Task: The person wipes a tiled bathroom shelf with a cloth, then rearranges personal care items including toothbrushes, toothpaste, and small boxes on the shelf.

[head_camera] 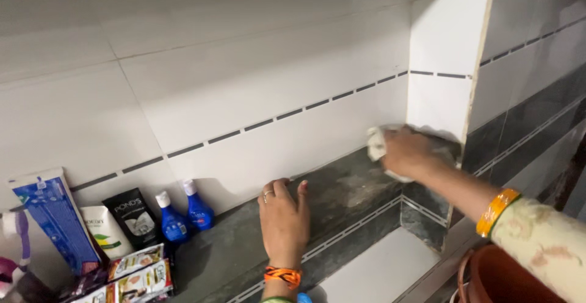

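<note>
The right hand (408, 151) presses a crumpled white cloth (376, 144) against the far end of a dark stone shelf (342, 196), in the corner where the shelf meets a jutting white tiled column (442, 52). Its fingers are curled shut around the cloth, which bulges out on the side facing the rest of the shelf. An orange bangle (497, 211) sits on that wrist, just before a pale flowered sleeve (540, 248).

The left hand (284, 217) rests flat on the shelf, well apart from the cloth, toward the middle. Its fingers are stretched out and close together, holding nothing, with a ring on one of them and an orange bracelet (282, 275) at the wrist.

Farther along the shelf from the left hand, away from the cloth, stand two small blue bottles (183, 214) with white caps, then a black tube (132, 216), a white tube (105, 233) and a tall blue box (54, 217), all against the white tiled wall (213, 77). Some sachets (137, 275) lie in front of them.
</note>
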